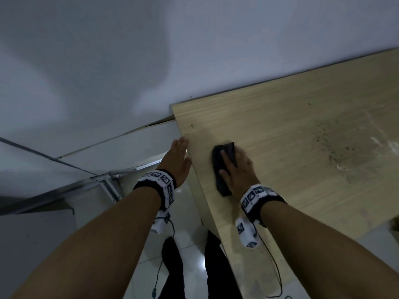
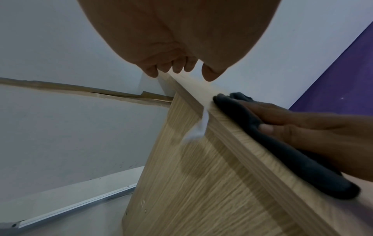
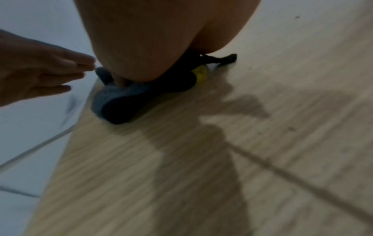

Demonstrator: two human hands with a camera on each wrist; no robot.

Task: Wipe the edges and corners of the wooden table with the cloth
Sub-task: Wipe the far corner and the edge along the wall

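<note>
Cloth flat on the table, just inside the left edge, under the right hand.

Head view: right hand (image 1: 236,167) pressing the dark cloth (image 1: 223,169) onto the wooden table (image 1: 302,137), fingers laid fairly straight over it; long axis of the cloth roughly parallel to the near left edge, far corner lying ahead and slightly left. Left hand (image 1: 178,160) open, fingers straight, beside that same edge, off the top.
Left wrist view: left fingertips (image 2: 175,68) relaxed, holding nothing, close to the corner; cloth (image 2: 282,143) stretched along the edge, thumb of the right hand (image 2: 302,131) on it.
Right wrist view: blurred; cloth (image 3: 129,102) bunched under the palm at the table's border, left hand (image 3: 38,75) just beside. Probably a push forward along the edge to the corner, right hand the nearer.
</note>
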